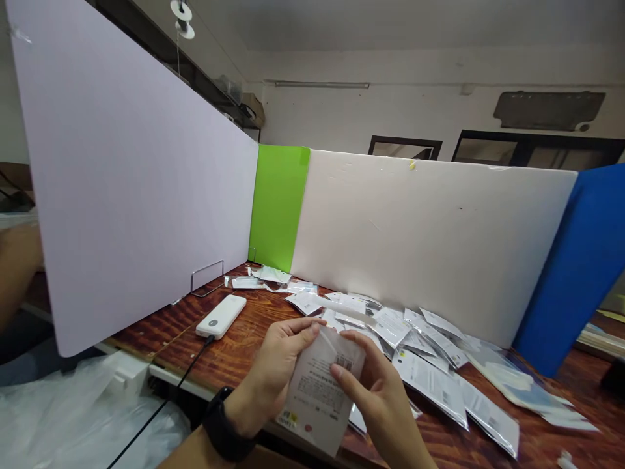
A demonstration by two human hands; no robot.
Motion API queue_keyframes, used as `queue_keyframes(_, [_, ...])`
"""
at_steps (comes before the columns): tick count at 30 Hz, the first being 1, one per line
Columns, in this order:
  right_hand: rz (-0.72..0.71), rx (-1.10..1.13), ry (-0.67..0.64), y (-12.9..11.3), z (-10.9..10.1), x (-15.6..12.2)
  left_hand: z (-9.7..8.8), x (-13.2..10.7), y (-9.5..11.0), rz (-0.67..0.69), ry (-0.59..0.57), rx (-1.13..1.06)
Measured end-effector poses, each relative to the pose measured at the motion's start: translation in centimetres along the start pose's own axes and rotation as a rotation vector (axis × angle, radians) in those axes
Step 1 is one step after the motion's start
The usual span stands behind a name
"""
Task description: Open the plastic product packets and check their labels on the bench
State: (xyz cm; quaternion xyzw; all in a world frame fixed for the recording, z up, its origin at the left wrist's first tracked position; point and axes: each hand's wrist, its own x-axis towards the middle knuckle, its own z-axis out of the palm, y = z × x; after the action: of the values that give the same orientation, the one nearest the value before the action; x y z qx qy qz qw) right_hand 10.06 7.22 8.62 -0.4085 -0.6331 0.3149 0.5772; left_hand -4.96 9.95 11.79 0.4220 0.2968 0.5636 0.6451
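Observation:
My left hand [273, 371], with a black wristwatch [223, 423] on its wrist, grips the left edge of a white printed packet [312, 397]. My right hand [375, 407] pinches the same packet at its upper right, near a barcode label. The packet is semi-transparent, with small text on its face. Behind my hands, a loose pile of similar foil-backed packets [420, 345] spreads across the wooden desk [166, 345]. A white power bank [221, 316] with a black cable lies to the left of my hands.
Lilac [137, 176], green [277, 202], white [415, 241] and blue [576, 273] panels stand along the desk's far sides. A wire stand [208, 279] sits at the lilac panel's foot. White plastic sheeting [73, 417] lies below the near edge. Another person's arm [14, 267] shows at far left.

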Motion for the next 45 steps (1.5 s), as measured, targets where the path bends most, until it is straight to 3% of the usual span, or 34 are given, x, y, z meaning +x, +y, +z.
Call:
queue_keyframes(5, [-0.61, -0.629, 0.417, -0.3, -0.8, -0.5, 0.1, -0.2, 0.2, 0.122, 0.01, 0.167])
queue_keyframes(8, [-0.797, -0.707, 0.385, -1.4, -0.8, -0.7, 0.6, -1.1, 0.0, 0.319, -0.078, 0.522])
queue_keyframes(10, [-0.794, -0.695, 0.342, -1.9, -0.6, -0.8, 1.0, -1.9, -0.2, 0.432, -0.183, 0.739])
queue_keyframes(13, [-0.766, -0.669, 0.325, -2.2, -0.3, -0.9, 1.2, -2.8, -0.2, 0.528, -0.284, 0.857])
queue_keyframes(21, [-0.735, -0.638, 0.302, -2.6, -0.7, -1.0, 0.3, -2.7, -0.4, 0.707, -0.387, 1.064])
queue_keyframes(27, [-0.765, -0.735, 0.312, -2.2, -0.3, -0.9, 0.3, -2.7, -0.5, 0.762, -0.418, 1.204])
queue_keyframes(30, [-0.623, -0.647, 0.351, -2.0, -0.4, -1.0, 0.7, -2.9, -0.3, 0.672, -0.411, 1.124])
queue_keyframes(32, [-0.372, -0.421, 0.403, -2.1, -1.2, -0.8, 0.6, -2.7, -0.2, 0.548, -0.38, 0.983])
queue_keyframes(34, [-0.189, -0.094, 0.56, -2.4, -2.5, -0.4, 0.2, -2.0, -0.3, 0.394, -0.278, 0.768])
queue_keyframes(36, [-0.197, 0.192, 0.804, -2.9, -3.7, -0.1, -0.4, -0.8, -0.4, 0.235, -0.105, 0.489])
queue_keyframes(38, [-0.332, 0.272, 0.971, -3.3, -4.0, -0.4, -1.1, 0.4, -0.7, 0.126, 0.062, 0.223])
queue_keyframes(39, [-0.386, 0.22, 0.933, -3.4, -3.8, -0.7, -1.3, 0.9, -0.9, 0.095, 0.116, 0.138])
queue_keyframes(40, [-0.414, 0.123, 0.773, -3.3, -3.2, -1.3, -1.5, 1.2, -1.0, 0.079, 0.151, 0.087])
queue_keyframes(43, [-0.308, -0.17, -0.064, -2.7, -0.4, -3.6, -1.6, 1.7, -1.4, 0.065, 0.187, 0.041])
queue_keyframes(44, [-0.258, -0.207, -0.243, -2.5, 0.7, -4.4, -1.5, 1.6, -1.4, 0.058, 0.193, 0.029])
queue_keyframes(45, [-0.22, -0.219, -0.34, -2.2, 1.7, -5.0, -1.4, 1.5, -1.4, 0.049, 0.194, 0.018])
